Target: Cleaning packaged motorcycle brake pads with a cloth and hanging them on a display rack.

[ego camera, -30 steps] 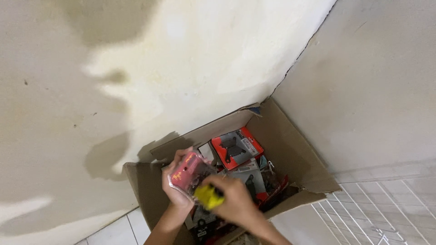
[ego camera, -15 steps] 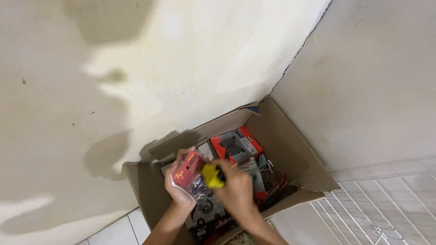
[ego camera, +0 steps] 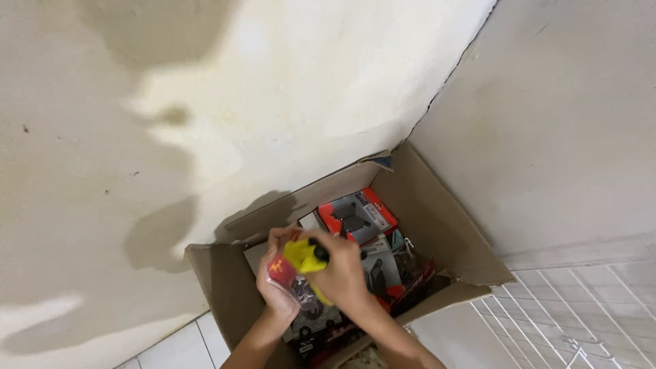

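Place: a plain corner of a room, most likely a home or a small storeroom; which of the two cannot be told.
Walls: two cream walls (ego camera: 287, 89) meet in the upper right of the frame, with dark damp-looking stains at upper left and a crack along the join.
Floor: pale tiles (ego camera: 574, 314) with thin grout lines at lower right and lower left.
Storage: an open cardboard box (ego camera: 451, 225) pushed into the corner at centre bottom, packed with small red-and-black retail packages (ego camera: 355, 215).
Furniture: only the box shows.
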